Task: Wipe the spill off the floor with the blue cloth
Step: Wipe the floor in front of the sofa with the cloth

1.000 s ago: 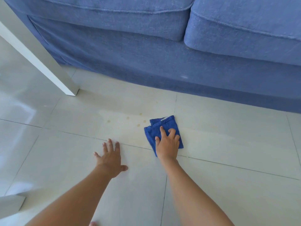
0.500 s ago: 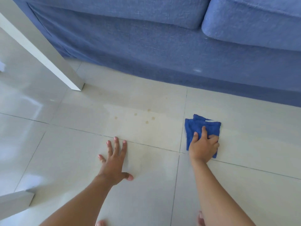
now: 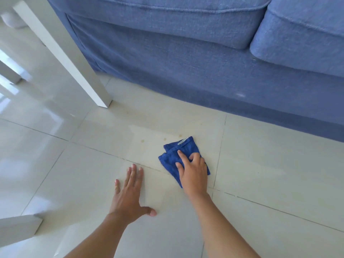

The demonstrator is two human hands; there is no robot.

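Note:
A folded blue cloth (image 3: 177, 151) lies on the pale floor tiles, pressed flat under my right hand (image 3: 193, 171), whose fingers curl onto it. Just beyond and left of the cloth are a few small yellowish spill drops (image 3: 142, 140) and a faint damp patch on the tile. My left hand (image 3: 129, 192) rests palm down on the floor to the left of the cloth, fingers spread, holding nothing.
A blue sofa (image 3: 186, 58) runs across the back, its base close behind the cloth. A white table leg (image 3: 74, 67) stands on the floor at the left. Another white furniture piece (image 3: 16, 229) sits at the lower left edge.
My right hand slid the cloth right, away from the drops, then back left until it lies beside them. My left hand stayed planted on the floor.

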